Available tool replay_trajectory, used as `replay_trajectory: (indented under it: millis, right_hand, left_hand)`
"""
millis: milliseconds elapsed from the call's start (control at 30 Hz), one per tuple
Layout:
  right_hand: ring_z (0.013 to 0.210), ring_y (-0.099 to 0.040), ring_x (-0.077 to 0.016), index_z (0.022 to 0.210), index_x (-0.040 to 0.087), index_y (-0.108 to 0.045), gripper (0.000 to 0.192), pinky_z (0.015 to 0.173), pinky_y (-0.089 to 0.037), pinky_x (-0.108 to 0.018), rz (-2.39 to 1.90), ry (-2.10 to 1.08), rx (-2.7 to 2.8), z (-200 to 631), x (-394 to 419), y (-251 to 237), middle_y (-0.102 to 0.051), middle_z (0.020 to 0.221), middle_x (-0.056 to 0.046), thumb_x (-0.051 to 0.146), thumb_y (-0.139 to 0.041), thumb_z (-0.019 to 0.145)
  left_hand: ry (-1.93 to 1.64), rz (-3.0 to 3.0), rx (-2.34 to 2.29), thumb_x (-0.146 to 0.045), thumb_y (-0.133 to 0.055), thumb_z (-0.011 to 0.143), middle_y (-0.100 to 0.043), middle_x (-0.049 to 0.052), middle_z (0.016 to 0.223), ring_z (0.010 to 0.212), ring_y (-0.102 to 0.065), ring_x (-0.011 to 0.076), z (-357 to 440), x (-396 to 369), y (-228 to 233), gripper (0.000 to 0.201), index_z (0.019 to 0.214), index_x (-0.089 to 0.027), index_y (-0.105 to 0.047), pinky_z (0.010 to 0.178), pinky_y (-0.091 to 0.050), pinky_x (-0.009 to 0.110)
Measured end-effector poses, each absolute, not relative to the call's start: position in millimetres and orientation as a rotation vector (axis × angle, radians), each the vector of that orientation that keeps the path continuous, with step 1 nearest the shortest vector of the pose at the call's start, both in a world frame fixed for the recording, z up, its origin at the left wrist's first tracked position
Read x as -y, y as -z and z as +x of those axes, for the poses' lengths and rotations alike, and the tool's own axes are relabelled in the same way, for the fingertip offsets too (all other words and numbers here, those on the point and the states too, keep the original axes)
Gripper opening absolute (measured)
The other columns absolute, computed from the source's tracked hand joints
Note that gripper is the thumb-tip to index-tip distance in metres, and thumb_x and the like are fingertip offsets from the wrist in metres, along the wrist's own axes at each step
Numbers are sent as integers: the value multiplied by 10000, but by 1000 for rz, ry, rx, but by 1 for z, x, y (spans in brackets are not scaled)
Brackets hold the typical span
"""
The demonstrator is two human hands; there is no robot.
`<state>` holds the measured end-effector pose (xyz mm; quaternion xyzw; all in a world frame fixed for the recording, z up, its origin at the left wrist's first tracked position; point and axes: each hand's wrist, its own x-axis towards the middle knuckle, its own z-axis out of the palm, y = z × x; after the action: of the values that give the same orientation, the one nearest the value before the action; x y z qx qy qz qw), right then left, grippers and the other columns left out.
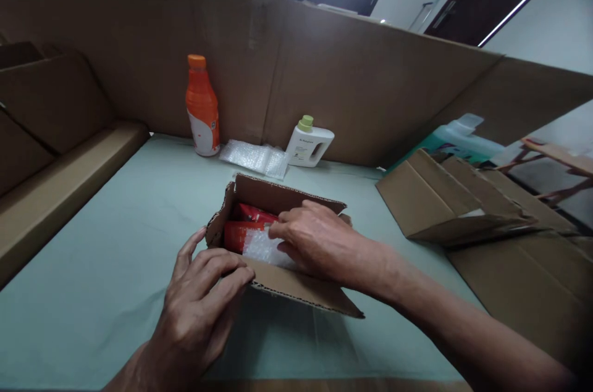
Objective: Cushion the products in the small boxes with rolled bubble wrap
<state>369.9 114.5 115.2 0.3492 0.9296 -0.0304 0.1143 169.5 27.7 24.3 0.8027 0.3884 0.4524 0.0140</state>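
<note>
- My right hand point(315, 237) is down inside the small cardboard box point(278, 244), fingers curled and pressing on the bubble wrap point(262, 247) that lies over the contents; whether they actually pinch the wrap I cannot tell.
- My left hand point(204, 299) rests on the near left corner of the box, fingers bent over the near flap and the thumb spread out toward the left wall; it steadies the cardboard rather than closing around anything.
- Under and beside the wrap sit red packets point(245, 225), tucked against the box's left and far sides.
- The box stands open on the pale green table point(92, 268), near the middle, its flaps splayed outward.
- Farther back, near the tall cardboard wall point(347, 89), an orange bottle point(202, 107) stands upright, with a loose piece of bubble wrap sheet point(254, 158) lying flat just beside it.
- A white jug with a green cap point(309, 142) stands just right of that sheet.
- To my right, flattened cardboard pieces point(445, 200) lie on the table, well apart from the box.
</note>
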Motion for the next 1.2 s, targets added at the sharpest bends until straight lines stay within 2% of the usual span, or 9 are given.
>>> replay_trajectory:
  millis: [233,367,467,567,667,767,933,1067,1200]
  right_hand:
    - [940,-708,-211,1194,266,-719,510,749,-480,-294,898,547,-2553,357,-124,-105,-775,1041,-54,-7,-543,800]
    - [926,-716,-206,1199,261,-720,461,774,-512,-293,973,574,-2683,368,-121,-116,-783,1038,-49,27,-553,839]
    - [989,-713,-198,1190,240,-717,331,836,-532,-287,1328,639,-2954,402,-103,-135,-764,1133,-48,142,-539,929]
    - [923,-729,-182,1093,231,-737,232,821,-556,-266,1910,709,-3055,454,-71,-134,-780,1038,-43,293,-554,963]
    - [765,-737,-195,978,222,-747,218,718,-587,-272,2277,914,-2881,494,-35,-94,-777,829,-45,394,-630,912]
    - [827,-734,-223,1037,208,-733,278,772,-604,-323,2482,1096,-2710,499,-10,-33,-780,933,-77,412,-660,863]
    - [1041,-683,-292,1310,179,-610,609,922,-569,-436,2595,1260,-2657,451,-11,34,-696,1255,-133,443,-708,770]
    - [1107,-653,-348,1205,160,-654,541,949,-550,-482,2727,1281,-2606,437,-21,50,-714,1191,-147,495,-677,781]
    - [1151,-635,-372,1227,188,-665,513,988,-527,-521,2803,1170,-2569,447,-1,55,-724,1185,-138,542,-600,861]
  left_hand:
    - [-1384,2572,-1235,9,-590,884,-696,56,972,958,-622,186,169,-32,-25,270,1087,-157,-656,1155,-314,564]
    - [-1558,2531,-1369,-20,-663,839,-628,110,1217,1221,-560,269,174,-32,-23,462,1263,-192,-601,1163,-334,573]
    - [-1774,2270,-1525,-93,-729,814,-457,116,1474,1395,-431,301,172,-29,-15,782,1497,-288,-403,1189,-324,553]
    - [-1702,1922,-1601,-231,-729,849,-428,85,1533,1416,-422,301,161,-27,4,818,1548,-338,-316,1199,-321,533]
    - [-1432,1584,-1607,-400,-708,866,-411,81,1575,1412,-437,333,147,-27,29,772,1540,-348,-334,1171,-352,562]
    - [-1248,1365,-1523,-530,-723,816,-393,107,1592,1420,-431,357,140,-32,49,840,1535,-324,-341,1153,-376,557]
    - [-1155,1267,-1325,-675,-718,720,-526,188,1466,1364,-502,357,145,-59,64,929,1446,-165,-439,1129,-422,470]
    - [-1137,1212,-1317,-715,-721,642,-680,178,1244,1192,-629,352,168,-74,67,870,1252,-115,-566,1019,-511,442]
    - [-1136,1264,-1355,-641,-729,638,-741,116,976,972,-691,315,183,-56,70,593,965,-153,-649,862,-571,407]
